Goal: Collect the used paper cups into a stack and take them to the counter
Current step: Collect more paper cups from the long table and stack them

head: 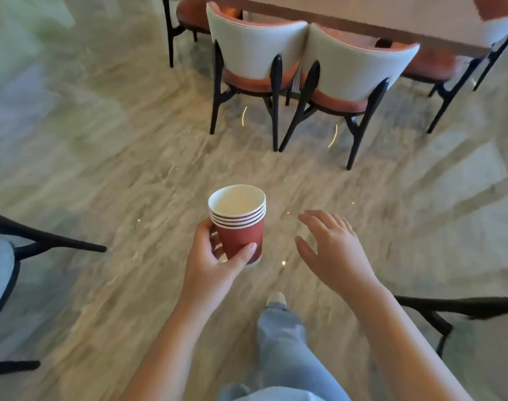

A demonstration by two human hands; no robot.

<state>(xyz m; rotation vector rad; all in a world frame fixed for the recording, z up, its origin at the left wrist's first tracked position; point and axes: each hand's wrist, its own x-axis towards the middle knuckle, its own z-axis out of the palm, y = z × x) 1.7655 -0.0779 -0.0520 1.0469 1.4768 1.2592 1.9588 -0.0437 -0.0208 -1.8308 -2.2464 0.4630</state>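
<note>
A stack of several red paper cups (239, 224) with white rims and white insides is held upright over the floor at the centre of the head view. My left hand (215, 266) grips the stack low on its side, thumb across the front and fingers behind. The top cup looks empty. My right hand (330, 250) hovers a little to the right of the stack with its fingers spread and relaxed, touching nothing. No counter is in view.
Two white-backed chairs (302, 68) with orange seats and black legs stand ahead at a pink table (391, 21). A black chair frame (30, 241) juts in at the left, another chair (463, 311) at the lower right. Marbled floor lies between; my leg and shoe (275, 302) are below.
</note>
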